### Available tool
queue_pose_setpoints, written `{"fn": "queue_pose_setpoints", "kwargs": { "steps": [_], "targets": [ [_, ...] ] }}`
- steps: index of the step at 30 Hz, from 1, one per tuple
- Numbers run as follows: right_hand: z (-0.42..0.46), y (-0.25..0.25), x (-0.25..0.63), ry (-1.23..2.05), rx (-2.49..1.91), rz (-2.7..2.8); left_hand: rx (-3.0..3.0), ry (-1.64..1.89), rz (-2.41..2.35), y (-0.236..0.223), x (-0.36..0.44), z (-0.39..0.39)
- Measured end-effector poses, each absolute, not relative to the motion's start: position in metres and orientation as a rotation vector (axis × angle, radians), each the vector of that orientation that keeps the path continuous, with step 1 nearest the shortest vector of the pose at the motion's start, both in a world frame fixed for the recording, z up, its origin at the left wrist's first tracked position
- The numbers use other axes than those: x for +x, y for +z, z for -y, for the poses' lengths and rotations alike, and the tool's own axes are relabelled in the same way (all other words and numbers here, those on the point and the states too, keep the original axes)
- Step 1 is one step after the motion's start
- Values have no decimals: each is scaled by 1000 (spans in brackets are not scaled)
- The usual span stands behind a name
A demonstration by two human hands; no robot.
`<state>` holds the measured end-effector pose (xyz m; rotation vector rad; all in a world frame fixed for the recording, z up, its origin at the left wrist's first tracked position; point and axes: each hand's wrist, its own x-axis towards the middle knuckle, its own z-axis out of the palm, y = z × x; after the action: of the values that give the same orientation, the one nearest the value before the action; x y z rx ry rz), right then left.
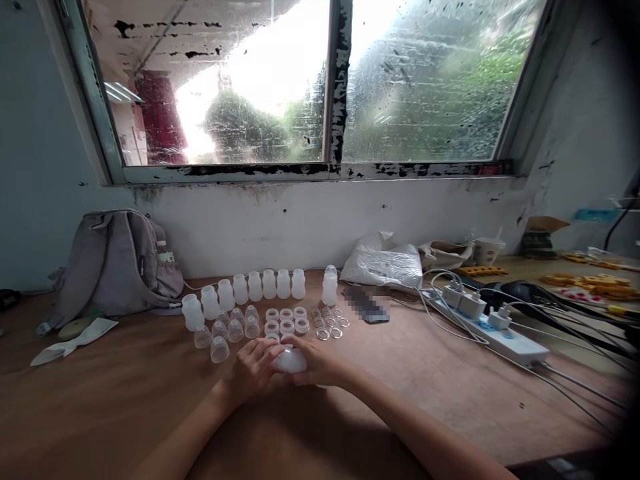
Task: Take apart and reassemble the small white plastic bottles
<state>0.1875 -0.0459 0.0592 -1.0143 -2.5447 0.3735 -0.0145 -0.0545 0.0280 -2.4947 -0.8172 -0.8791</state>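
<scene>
Frosted translucent plastic bottle [290,360], matt brown wooden table [125,393], soft grey cloth backpack [117,263], glossy white plastic power strip [495,330]

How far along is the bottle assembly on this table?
Done: one capped bottle stands apart. In hand: left hand and right hand grip a white bottle. Left: the row of open bottles, clear caps, white rings and washers.
</scene>
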Motion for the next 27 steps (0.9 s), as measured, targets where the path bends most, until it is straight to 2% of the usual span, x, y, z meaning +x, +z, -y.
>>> {"fn": "queue_pose_setpoints", "kwargs": {
  "steps": [6,16,22,27],
  "targets": [
    [50,67,195,540,-971,2548,-2603,-731,763,36,-18,58],
    [58,82,195,743,-895,2551,-2749,-772,867,53,-16,68],
    [56,81,193,596,-862,2599,-2793,-789,820,57,-20,64],
    [54,73,189,345,-847,2610,-2785,-828,942,59,-16,65]
  ]
}}
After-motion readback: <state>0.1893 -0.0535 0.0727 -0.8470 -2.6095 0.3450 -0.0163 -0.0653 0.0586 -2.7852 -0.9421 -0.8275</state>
